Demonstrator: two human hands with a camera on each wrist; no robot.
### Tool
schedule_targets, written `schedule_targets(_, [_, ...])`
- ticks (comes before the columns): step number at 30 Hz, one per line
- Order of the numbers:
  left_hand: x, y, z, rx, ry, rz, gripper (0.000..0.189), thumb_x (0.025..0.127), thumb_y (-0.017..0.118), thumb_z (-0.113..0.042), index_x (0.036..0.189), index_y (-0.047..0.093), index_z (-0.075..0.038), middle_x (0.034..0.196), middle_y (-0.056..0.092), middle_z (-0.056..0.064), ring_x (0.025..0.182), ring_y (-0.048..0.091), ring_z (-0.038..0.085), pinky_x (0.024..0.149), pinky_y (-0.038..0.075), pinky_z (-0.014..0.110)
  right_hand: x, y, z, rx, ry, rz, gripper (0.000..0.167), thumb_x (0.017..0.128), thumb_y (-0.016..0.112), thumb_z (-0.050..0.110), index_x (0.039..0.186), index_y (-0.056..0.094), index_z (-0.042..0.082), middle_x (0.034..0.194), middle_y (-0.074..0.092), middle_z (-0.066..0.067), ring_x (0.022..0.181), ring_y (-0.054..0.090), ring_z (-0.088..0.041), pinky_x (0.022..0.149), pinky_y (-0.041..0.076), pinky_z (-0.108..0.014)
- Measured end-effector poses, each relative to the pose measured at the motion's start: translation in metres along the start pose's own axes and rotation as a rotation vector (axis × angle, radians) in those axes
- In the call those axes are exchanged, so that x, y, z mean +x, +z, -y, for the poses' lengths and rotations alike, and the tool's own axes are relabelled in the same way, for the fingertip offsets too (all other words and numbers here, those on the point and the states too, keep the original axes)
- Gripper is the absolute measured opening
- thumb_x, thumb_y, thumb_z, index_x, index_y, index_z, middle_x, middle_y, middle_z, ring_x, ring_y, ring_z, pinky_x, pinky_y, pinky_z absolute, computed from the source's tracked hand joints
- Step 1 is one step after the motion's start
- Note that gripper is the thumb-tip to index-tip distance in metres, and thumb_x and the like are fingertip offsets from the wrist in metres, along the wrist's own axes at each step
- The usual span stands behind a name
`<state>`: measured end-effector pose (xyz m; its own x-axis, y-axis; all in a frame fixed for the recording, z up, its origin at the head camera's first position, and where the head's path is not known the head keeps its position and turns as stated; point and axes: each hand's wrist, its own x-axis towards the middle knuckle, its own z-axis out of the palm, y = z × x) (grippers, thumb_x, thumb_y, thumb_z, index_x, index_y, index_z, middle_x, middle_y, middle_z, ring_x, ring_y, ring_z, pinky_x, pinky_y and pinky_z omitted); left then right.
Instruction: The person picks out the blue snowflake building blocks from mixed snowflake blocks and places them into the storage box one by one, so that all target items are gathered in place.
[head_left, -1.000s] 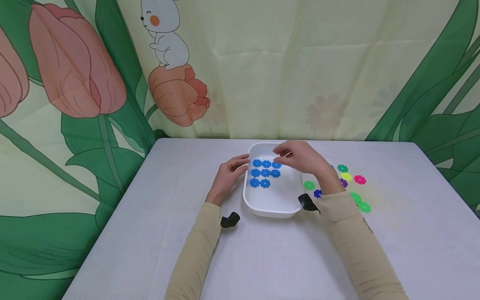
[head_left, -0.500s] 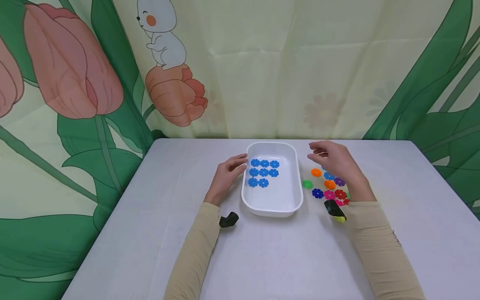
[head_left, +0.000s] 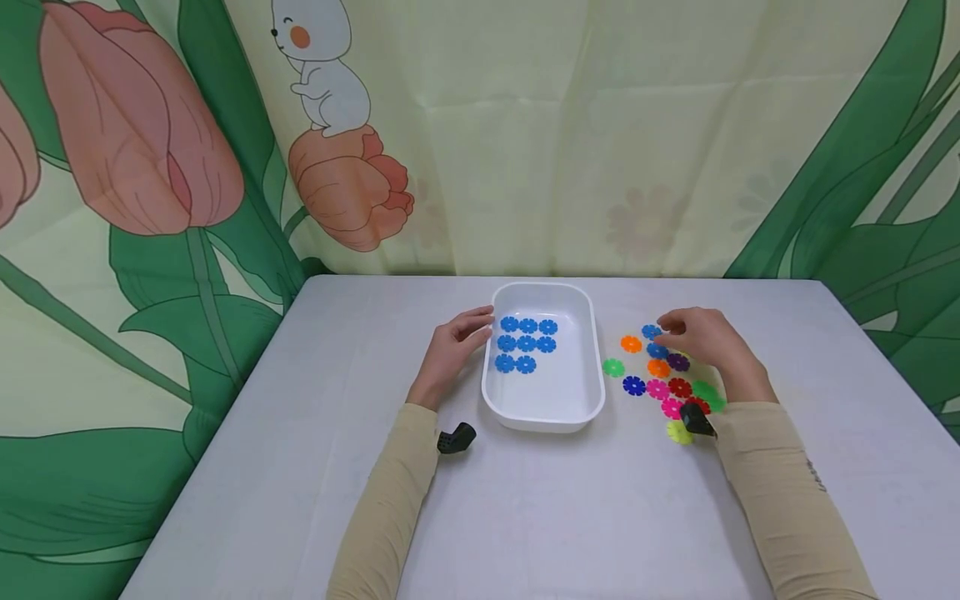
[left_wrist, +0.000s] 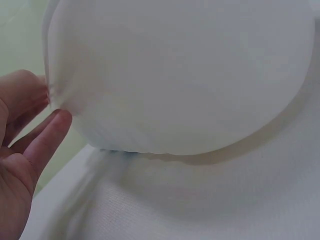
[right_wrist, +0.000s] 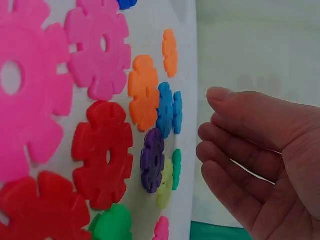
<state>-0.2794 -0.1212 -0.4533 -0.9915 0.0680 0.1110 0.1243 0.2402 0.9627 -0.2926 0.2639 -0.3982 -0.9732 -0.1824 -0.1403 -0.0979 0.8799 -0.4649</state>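
Observation:
A white tray [head_left: 570, 392] stands mid-table, holding several blue notched, flower-shaped plastic discs [head_left: 527, 343] laid in rows. My left hand [head_left: 447, 358] is at the tray's left side; in the left wrist view its fingertips [left_wrist: 62, 117] touch the outer wall near the rim. To the right of the tray, my right hand [head_left: 708, 337] hovers over loose discs, nearest to two blue ones [head_left: 657, 351]. Its fingers are slightly bent, thumb apart from them, and hold nothing in the right wrist view, where a blue disc [right_wrist: 165, 110] lies in front of the fingertips.
Loose discs of other colours lie right of the tray: orange [head_left: 631, 344], light green [head_left: 613, 367], dark blue [head_left: 633, 386], red [head_left: 680, 387], yellow [head_left: 679, 432]. The right wrist and sleeve [head_left: 772, 467] cover part of this group. A printed curtain [head_left: 525, 167] hangs behind the table.
My right hand has moved from above the tray's blue discs rightward to the loose pile, then lower towards the blue ones there. The left hand stays at the tray's side.

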Motion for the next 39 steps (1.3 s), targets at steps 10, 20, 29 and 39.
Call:
schedule_targets(10, [0.000, 0.001, 0.001, 0.004, -0.014, 0.003, 0.033, 0.094, 0.066, -0.029, 0.123, 0.069, -0.012, 0.132, 0.057, -0.019, 0.131, 0.046, 0.010, 0.110, 0.039, 0.035, 0.002, 0.011, -0.008, -0.064, -0.023, 0.044, 0.042, 0.089, 0.072, 0.022, 0.113, 0.061, -0.010, 0.102, 0.064, -0.023, 0.096, 0.056, -0.038, 0.086, 0.052, -0.052])
schedule_targets(20, [-0.002, 0.002, 0.003, -0.003, -0.001, -0.002, 0.032, 0.095, 0.065, -0.025, 0.123, 0.069, -0.009, 0.132, 0.057, -0.018, 0.131, 0.046, 0.010, 0.110, 0.039, 0.038, 0.003, 0.020, -0.003, -0.070, -0.002, 0.027, 0.037, 0.088, 0.073, 0.016, 0.113, 0.061, -0.009, 0.100, 0.064, -0.022, 0.092, 0.058, -0.035, 0.084, 0.054, -0.049])
schedule_targets(29, [-0.001, 0.002, 0.001, -0.004, 0.012, 0.002, 0.032, 0.095, 0.065, -0.025, 0.122, 0.068, -0.008, 0.133, 0.057, -0.016, 0.131, 0.046, 0.011, 0.110, 0.038, 0.037, 0.004, 0.018, 0.000, -0.094, -0.021, 0.040, 0.033, 0.089, 0.071, 0.014, 0.111, 0.062, -0.008, 0.101, 0.063, -0.022, 0.093, 0.057, -0.036, 0.086, 0.052, -0.052])
schedule_targets(39, [-0.001, 0.001, 0.000, 0.006, 0.011, -0.001, 0.032, 0.095, 0.065, -0.026, 0.122, 0.069, -0.009, 0.134, 0.056, -0.016, 0.133, 0.045, 0.012, 0.110, 0.038, 0.038, 0.003, 0.019, 0.003, -0.090, -0.103, 0.010, 0.028, 0.089, 0.069, 0.007, 0.111, 0.064, -0.009, 0.107, 0.056, -0.026, 0.095, 0.056, -0.038, 0.089, 0.052, -0.053])
